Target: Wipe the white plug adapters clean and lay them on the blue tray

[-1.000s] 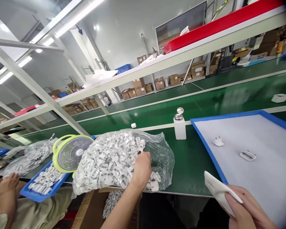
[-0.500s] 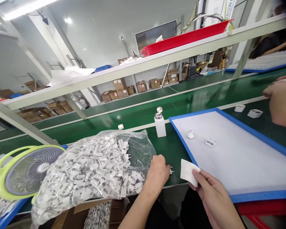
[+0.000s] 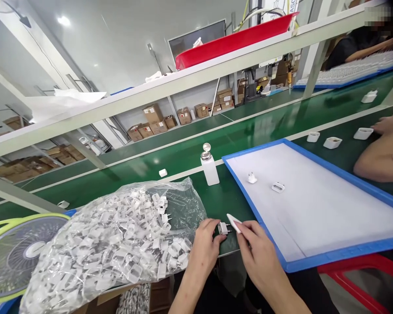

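Between thumb and fingers, my left hand (image 3: 205, 244) pinches a white two-pin plug housing (image 3: 223, 228), its pins pointing right. My right hand (image 3: 257, 248) grips a folded white cloth (image 3: 234, 223), seen nearly edge-on beside the pins; whether the two touch I cannot tell. Left of my hands lies a clear plastic bag (image 3: 188, 196) full of similar white plug parts (image 3: 118, 235). A white pump bottle (image 3: 210, 170) with a metal top stands behind my hands. On a blue-rimmed white tray (image 3: 321, 196) to the right lie two plug pieces, one with its pins up (image 3: 252, 178).
A green fan (image 3: 26, 257) stands at the left. White housings (image 3: 332, 142) sit beyond the tray, near a co-worker's arm (image 3: 383, 152). A green conveyor (image 3: 249, 126) runs behind, below a shelf with a red tray (image 3: 232, 41). A red stool (image 3: 363, 266) is under the tray's edge.
My right hand has brought the cloth left, close to the plug, and turned it edge-on. My left hand has turned, so the plug shows more. The view has shifted right.
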Available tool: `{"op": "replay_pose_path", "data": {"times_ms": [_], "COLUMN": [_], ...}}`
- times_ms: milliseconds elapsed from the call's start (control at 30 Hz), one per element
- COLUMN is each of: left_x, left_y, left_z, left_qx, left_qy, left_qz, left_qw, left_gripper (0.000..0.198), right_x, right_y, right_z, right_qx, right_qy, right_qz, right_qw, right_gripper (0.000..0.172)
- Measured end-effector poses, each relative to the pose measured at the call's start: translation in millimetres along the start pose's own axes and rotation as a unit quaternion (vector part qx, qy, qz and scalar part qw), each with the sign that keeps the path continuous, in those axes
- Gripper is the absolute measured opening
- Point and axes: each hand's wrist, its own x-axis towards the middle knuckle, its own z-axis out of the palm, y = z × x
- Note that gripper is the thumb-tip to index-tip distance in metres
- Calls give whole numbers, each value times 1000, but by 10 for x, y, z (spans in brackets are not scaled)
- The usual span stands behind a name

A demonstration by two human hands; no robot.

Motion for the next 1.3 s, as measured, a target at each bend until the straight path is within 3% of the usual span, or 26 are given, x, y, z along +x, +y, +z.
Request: {"op": "replay_pose_path", "data": {"times_ms": [200, 467, 667, 967, 1300], "left_x": [69, 78, 58, 55, 48], "left_y": [-65, -101, -120, -152, -92], "left_z": [82, 93, 111, 134, 139], "left_qx": [-6, 2, -5, -3, -14], "left_qy": [22, 27, 25, 42, 44], "left_qz": [36, 56, 63, 77, 54], "left_qw": [999, 998, 998, 996, 997], "left_gripper": [47, 46, 52, 54, 57], "right_x": [-5, -27, 99, -227, 155], "right_y": [150, 186, 140, 166, 43], "right_z": [282, 268, 221, 365, 217], "right_qx": [-34, -63, -69, -107, -58], "right_qy": [-76, -91, -81, -30, -58], "right_qz": [-104, -156, -146, -192, -104], "right_qw": [991, 981, 984, 975, 991], "right_gripper": [41, 41, 36, 40, 32]}}
